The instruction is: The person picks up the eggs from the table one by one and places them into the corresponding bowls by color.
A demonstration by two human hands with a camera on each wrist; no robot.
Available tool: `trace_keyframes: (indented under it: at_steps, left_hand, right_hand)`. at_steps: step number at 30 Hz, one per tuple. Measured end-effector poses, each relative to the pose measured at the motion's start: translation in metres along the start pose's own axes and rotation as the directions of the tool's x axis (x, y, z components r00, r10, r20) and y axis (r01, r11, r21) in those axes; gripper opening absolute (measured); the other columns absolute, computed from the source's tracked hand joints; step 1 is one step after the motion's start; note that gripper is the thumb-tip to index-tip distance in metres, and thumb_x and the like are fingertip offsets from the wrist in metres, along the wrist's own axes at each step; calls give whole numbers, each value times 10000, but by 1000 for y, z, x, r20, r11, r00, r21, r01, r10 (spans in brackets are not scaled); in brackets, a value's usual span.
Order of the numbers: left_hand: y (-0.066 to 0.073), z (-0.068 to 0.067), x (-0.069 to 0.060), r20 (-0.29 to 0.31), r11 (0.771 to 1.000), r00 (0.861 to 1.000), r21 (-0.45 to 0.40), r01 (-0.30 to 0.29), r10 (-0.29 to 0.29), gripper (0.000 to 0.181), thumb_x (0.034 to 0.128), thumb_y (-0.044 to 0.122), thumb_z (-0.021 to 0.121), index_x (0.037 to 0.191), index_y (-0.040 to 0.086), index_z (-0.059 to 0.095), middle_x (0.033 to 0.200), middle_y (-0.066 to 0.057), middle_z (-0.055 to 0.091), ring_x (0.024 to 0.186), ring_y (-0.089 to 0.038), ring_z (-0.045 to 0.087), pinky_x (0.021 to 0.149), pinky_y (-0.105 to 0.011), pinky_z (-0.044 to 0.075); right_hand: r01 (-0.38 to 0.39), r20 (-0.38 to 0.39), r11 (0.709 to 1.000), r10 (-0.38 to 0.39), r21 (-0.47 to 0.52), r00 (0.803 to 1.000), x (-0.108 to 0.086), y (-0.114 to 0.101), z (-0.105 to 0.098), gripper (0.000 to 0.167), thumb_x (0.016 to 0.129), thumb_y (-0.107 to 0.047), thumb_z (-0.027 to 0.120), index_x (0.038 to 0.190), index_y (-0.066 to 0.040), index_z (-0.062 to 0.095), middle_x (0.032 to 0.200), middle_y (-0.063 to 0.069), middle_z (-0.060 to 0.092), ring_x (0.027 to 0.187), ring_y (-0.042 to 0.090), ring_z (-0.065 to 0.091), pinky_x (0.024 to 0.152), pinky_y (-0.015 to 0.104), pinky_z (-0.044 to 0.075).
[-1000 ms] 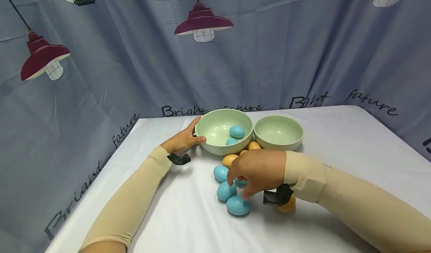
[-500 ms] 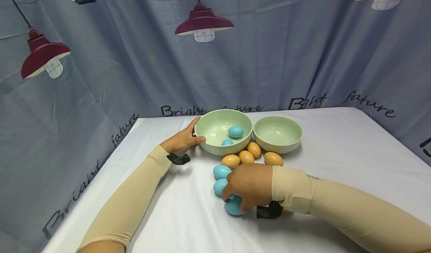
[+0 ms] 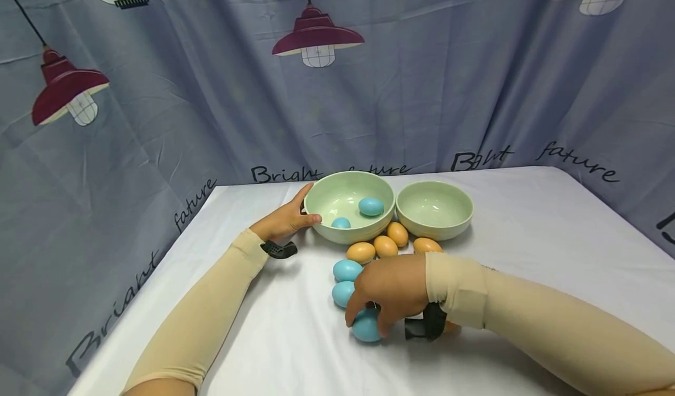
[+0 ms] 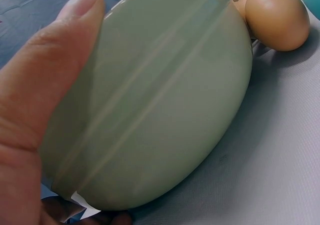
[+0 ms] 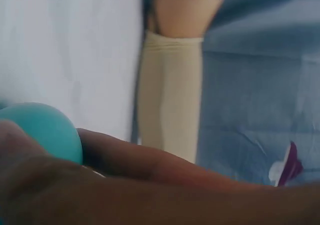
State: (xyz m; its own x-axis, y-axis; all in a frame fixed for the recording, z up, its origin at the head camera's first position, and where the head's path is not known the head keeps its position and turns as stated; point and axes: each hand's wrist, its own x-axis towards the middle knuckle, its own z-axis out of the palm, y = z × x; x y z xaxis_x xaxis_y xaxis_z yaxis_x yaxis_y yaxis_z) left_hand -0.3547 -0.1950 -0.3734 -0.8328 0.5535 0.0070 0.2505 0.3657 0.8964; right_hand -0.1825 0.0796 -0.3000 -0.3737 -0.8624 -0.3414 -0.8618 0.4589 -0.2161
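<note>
My left hand (image 3: 287,220) grips the left side of the larger green bowl (image 3: 321,229), thumb at its rim; the left wrist view shows the thumb along the outer wall of the bowl (image 4: 165,100). Two blue eggs lie inside, one (image 3: 371,207) to the right and one (image 3: 341,223) near the front. In front of the bowls, my right hand (image 3: 392,287) pinches the nearest blue egg (image 3: 366,325) between thumb and fingers. The right wrist view shows this blue egg (image 5: 45,130) between the digits. Whether it touches the cloth I cannot tell.
A smaller green bowl (image 3: 435,211) stands against the larger one's right side. Several orange eggs (image 3: 361,253) lie before the bowls, another partly hidden under my right wrist. Two blue eggs (image 3: 347,270) (image 3: 343,294) lie left of my right hand. A grey-blue curtain (image 3: 422,91) hangs behind.
My right hand has moved toward the table's near side and taken hold of the nearest blue egg. One blue egg in the larger bowl has rolled left. The left hand has not moved.
</note>
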Motion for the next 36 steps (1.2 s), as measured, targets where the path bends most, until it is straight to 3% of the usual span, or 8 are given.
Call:
trace_keyframes:
  at_steps: [4,8,16,21,24,31,33,36]
  left_hand:
    - [-1,-1,1,0,1000,1000,4,5,-5,1375,687,749,834,1708,310,24,1756,-128,142,1568,-392,316,1261,-550,327]
    - [-3,0,2,-2,1000,1000,-1,19,-19,1428,633,788,832,1707,323,14,1763,-126,122,1582,-384,290,1274,-548,305]
    - [-2,1,3,-5,999,999,-28,43,-43,1530,563,825,831,1707,309,-44,1770,-146,78,1568,-401,311,1270,-547,317]
    - [-1,1,3,-6,998,999,-47,41,-41,1559,540,831,829,1709,280,-44,1764,-161,76,1552,-425,327,1262,-557,323]
    - [-1,1,2,-6,998,999,-39,47,-48,1583,529,843,823,1709,266,-61,1771,-162,46,1567,-422,305,1271,-550,312]
    - [-1,1,1,-9,997,999,-49,52,-52,1632,513,850,825,1705,219,-94,1772,-181,13,1581,-432,268,1277,-555,299]
    - [-1,1,2,-4,997,999,-53,49,-49,1636,512,850,825,1705,215,-95,1771,-184,18,1578,-432,272,1276,-555,299]
    - [-2,2,2,4,997,999,-63,45,-45,1633,518,847,824,1703,212,-104,1769,-188,17,1575,-433,274,1274,-556,302]
  right_hand:
    - [54,-47,991,-48,120,998,-3,15,-7,467,837,-247,914,1256,-381,755,1052,-233,726,875,-24,629,853,161,521]
    - [72,-111,959,-43,275,993,-6,33,-12,484,841,-189,905,1270,-354,758,1037,-161,730,902,-37,691,876,174,555]
    - [156,-222,822,-37,547,974,-11,73,-28,507,899,-127,850,1380,-207,712,1262,-26,750,1055,130,748,951,291,604]
    - [158,-308,826,20,542,951,-14,99,-35,535,921,-175,834,1432,-167,674,1339,37,723,1169,191,718,1024,320,586]
    - [105,-379,846,120,523,918,-14,112,-37,538,924,-204,834,1436,-182,671,1328,85,721,1193,246,725,1036,370,586]
    - [-46,-520,858,352,512,779,-2,133,-33,533,961,-250,802,1470,-249,643,1345,139,726,1276,336,684,1029,503,574]
    - [-66,-526,847,386,527,758,1,136,-32,536,965,-247,796,1477,-259,637,1337,148,728,1283,344,675,1038,518,564]
    - [-88,-513,837,410,540,754,8,140,-32,534,972,-238,785,1481,-278,630,1358,151,714,1288,335,667,1029,513,565]
